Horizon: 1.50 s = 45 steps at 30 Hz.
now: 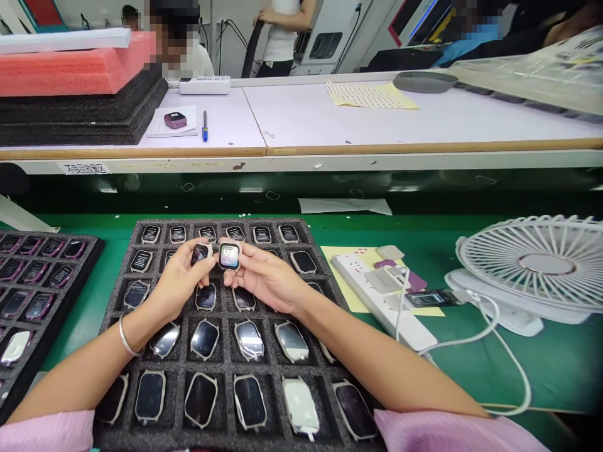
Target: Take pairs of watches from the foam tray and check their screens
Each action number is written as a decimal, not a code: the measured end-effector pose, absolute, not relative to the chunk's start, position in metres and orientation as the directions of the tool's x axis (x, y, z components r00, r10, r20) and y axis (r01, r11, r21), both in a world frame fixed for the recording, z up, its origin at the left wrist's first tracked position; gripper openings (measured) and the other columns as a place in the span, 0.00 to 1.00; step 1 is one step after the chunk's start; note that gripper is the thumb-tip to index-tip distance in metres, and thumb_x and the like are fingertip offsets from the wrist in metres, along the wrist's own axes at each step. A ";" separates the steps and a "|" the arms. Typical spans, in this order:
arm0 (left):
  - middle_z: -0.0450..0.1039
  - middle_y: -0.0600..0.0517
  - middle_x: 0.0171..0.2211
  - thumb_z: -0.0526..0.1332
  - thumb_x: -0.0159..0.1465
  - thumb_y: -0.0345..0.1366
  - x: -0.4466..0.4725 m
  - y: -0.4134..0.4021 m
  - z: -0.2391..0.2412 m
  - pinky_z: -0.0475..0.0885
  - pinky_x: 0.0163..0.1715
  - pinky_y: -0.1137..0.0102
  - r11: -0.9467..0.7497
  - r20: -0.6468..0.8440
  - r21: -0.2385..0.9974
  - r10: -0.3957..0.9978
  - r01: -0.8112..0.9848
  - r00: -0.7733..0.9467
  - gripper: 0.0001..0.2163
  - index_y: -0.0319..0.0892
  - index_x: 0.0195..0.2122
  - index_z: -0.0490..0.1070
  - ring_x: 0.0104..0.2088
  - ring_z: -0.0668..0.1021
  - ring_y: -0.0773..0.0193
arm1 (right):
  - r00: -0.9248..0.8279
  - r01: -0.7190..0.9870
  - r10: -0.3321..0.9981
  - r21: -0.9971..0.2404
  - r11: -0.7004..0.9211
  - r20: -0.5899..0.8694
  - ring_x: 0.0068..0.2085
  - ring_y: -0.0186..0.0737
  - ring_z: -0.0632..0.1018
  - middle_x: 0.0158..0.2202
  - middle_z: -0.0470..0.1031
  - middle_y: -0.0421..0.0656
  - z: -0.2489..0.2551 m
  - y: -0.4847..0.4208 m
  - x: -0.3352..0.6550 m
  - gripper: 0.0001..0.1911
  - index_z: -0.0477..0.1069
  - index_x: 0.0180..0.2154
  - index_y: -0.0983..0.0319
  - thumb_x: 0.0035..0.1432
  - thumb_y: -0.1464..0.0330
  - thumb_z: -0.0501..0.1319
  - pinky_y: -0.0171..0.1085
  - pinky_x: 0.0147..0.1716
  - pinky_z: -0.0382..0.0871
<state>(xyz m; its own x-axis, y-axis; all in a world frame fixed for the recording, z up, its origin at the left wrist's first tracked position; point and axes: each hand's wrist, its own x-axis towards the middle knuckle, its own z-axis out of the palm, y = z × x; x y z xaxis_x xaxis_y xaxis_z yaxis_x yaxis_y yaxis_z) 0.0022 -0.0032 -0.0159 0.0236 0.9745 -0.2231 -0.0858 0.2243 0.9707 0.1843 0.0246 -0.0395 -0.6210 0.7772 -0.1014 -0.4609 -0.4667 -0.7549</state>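
Note:
My left hand [181, 276] pinches a smartwatch case [201, 253] with a dark screen, over the upper part of a foam tray. Close beside it, my right hand [264, 276] grips a second smartwatch case [229, 256], whose screen is lit with large digits. Both are strapless. Beneath my hands lies the dark grey foam tray [179, 370], its compartments filled with silver-rimmed watch cases. In the front row one white watch case [300, 405] lies with its pale side up. Several cases in the back row show lit text. My forearms hide part of the tray.
Another foam tray [92, 263] holds purple-rimmed watches at left. To the right are a white power strip [377, 301], cables and a white fan [541, 263]. A raised shelf [292, 125] bears foam sheets [70, 75], a pen [205, 125] and a purple watch [175, 120]. People are beyond.

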 end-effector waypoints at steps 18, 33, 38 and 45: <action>0.76 0.51 0.32 0.65 0.62 0.39 -0.004 -0.001 -0.019 0.73 0.28 0.70 0.309 -0.309 0.892 0.950 -0.330 0.054 0.25 0.41 0.60 0.66 0.27 0.80 0.65 | -0.503 -0.427 0.846 -0.801 -0.420 -0.175 0.31 0.37 0.80 0.40 0.80 0.44 -0.044 0.031 0.187 0.20 0.71 0.50 0.59 0.55 0.69 0.67 0.38 0.34 0.71; 0.75 0.53 0.39 0.66 0.55 0.34 -0.001 -0.003 -0.018 0.77 0.32 0.67 0.238 -0.222 0.951 0.970 -0.197 0.098 0.17 0.43 0.46 0.68 0.26 0.80 0.68 | -0.492 -0.433 0.867 -0.840 -0.328 -0.085 0.29 0.37 0.81 0.32 0.79 0.40 -0.042 0.029 0.186 0.16 0.72 0.47 0.60 0.57 0.67 0.67 0.38 0.34 0.73; 0.74 0.54 0.38 0.68 0.54 0.32 -0.003 0.000 -0.025 0.71 0.33 0.72 0.097 -0.096 0.992 0.995 -0.087 0.015 0.20 0.44 0.49 0.68 0.32 0.76 0.69 | -0.570 -0.422 0.816 -0.817 -0.393 -0.098 0.39 0.43 0.85 0.41 0.82 0.45 -0.039 0.026 0.187 0.24 0.70 0.55 0.59 0.58 0.62 0.69 0.44 0.44 0.76; 0.72 0.54 0.35 0.66 0.55 0.33 -0.004 -0.001 -0.027 0.69 0.42 0.69 0.026 -0.026 0.999 1.000 0.030 -0.012 0.17 0.43 0.46 0.69 0.39 0.75 0.64 | -0.638 -0.380 0.768 -0.849 -0.368 -0.047 0.43 0.41 0.84 0.48 0.77 0.43 -0.042 0.021 0.188 0.26 0.69 0.56 0.55 0.57 0.64 0.71 0.47 0.52 0.75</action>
<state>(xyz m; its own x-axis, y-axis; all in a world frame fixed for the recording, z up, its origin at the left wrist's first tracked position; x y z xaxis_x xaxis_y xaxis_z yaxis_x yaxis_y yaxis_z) -0.0043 -0.0006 -0.0272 -0.0119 0.9996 -0.0259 0.0302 0.0263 0.9992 0.1876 0.0206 -0.0418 -0.6383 0.7684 -0.0469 -0.3802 -0.3676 -0.8487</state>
